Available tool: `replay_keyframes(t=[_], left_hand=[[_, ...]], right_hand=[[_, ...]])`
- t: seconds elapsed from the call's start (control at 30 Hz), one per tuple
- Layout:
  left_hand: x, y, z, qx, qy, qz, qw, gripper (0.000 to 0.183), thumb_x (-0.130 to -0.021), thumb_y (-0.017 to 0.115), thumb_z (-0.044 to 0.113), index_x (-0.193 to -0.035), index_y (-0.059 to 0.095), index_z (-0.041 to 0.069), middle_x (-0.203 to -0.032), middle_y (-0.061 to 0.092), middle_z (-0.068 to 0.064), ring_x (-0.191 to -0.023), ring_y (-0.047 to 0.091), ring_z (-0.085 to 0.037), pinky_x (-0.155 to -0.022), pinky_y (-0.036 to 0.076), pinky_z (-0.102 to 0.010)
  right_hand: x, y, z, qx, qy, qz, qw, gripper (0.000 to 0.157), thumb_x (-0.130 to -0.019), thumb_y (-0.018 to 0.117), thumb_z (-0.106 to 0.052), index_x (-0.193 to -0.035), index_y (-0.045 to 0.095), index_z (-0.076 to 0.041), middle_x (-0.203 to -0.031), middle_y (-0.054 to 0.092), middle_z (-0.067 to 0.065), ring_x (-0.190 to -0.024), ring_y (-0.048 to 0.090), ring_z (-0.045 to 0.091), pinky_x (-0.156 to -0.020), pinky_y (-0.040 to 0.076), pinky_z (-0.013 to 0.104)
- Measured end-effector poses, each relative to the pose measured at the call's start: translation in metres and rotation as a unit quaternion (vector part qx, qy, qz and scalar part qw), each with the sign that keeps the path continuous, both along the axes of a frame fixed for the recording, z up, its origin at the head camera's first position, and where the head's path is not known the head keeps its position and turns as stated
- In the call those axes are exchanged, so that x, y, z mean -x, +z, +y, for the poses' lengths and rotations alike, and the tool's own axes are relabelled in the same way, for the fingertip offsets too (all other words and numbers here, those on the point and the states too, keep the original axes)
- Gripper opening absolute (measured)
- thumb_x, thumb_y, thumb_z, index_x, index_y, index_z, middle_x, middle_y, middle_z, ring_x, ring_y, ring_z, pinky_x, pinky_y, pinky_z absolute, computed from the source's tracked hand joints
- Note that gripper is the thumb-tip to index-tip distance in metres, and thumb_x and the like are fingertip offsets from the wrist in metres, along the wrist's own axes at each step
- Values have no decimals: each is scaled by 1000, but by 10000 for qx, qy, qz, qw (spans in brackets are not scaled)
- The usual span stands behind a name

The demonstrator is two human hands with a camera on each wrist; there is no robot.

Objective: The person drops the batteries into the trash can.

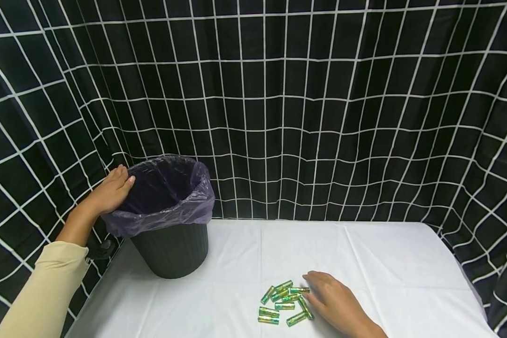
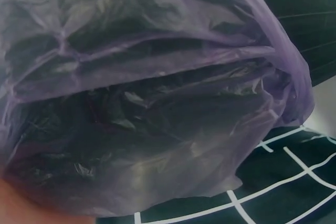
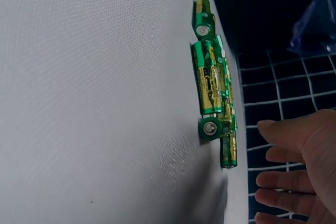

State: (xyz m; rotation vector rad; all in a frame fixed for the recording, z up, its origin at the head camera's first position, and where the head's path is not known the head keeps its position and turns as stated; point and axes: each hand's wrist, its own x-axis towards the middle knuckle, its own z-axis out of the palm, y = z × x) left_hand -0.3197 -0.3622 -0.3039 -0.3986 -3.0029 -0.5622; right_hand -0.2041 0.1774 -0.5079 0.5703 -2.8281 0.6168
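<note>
A dark ribbed trash bin point(image 1: 173, 251) stands at the left of the table, lined with a translucent purple bag point(image 1: 196, 202) folded over its rim. My left hand point(image 1: 111, 190) rests against the bin's left rim, on the bag, fingers fairly straight. The bag point(image 2: 157, 93) fills most of the left wrist view, and only a blurred edge of the hand shows there. Several green and gold batteries point(image 1: 285, 306) lie in a loose cluster on the table. Just right of them hovers my right hand point(image 1: 335, 300), fingers extended and loosely bent, holding nothing; in the right wrist view a gap separates it from the batteries point(image 3: 210, 85).
A white cloth point(image 1: 236, 263) with fold creases covers the table. Black curtains point(image 1: 304, 108) with a white grid hang behind and at both sides, close to the table edges. A small dark object point(image 1: 103, 249) sits by the left edge, below my left wrist.
</note>
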Motion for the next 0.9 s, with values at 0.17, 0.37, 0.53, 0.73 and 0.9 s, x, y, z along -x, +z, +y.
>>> replay_keyframes(t=[0.17,0.37,0.53,0.73,0.9], left_hand=[[-1,-2,1,63,59,34,10000,69,-112,17,34,-147,8,-25,-157,1,-43,-149,2,-54,-123,5,-59],[-3,-2,3,89,164,39,9998,67,-112,17,33,-148,10,-24,-158,4,-42,-150,3,-52,-123,6,-58],[-2,-2,4,153,153,55,9998,67,-112,18,33,-148,13,-24,-158,5,-42,-150,4,-52,-123,7,-58],[-2,-1,3,280,126,65,9995,68,-112,17,35,-150,11,-21,-159,5,-40,-150,4,-52,-122,1,-60],[-2,0,4,447,11,49,9990,68,-113,19,36,-152,11,-19,-160,5,-38,-150,3,-52,-122,-1,-61]], right_hand=[[-2,0,5,-18,-40,-7,10000,38,-90,79,-23,-122,71,-5,-130,67,15,-123,62,34,-102,50,53],[-2,-5,5,96,-54,-61,9999,33,-87,80,-22,-117,73,-8,-124,69,11,-117,65,30,-100,51,50],[-4,-8,3,140,-121,-300,9994,33,-83,83,-20,-112,75,-8,-118,71,9,-113,66,30,-99,52,51],[-3,-9,2,108,-70,-516,9986,34,-80,86,-21,-110,75,-8,-115,72,7,-111,67,30,-97,53,52],[-3,-7,0,87,-95,-634,9979,35,-78,87,-22,-109,76,-8,-112,72,6,-109,68,30,-96,53,53]])
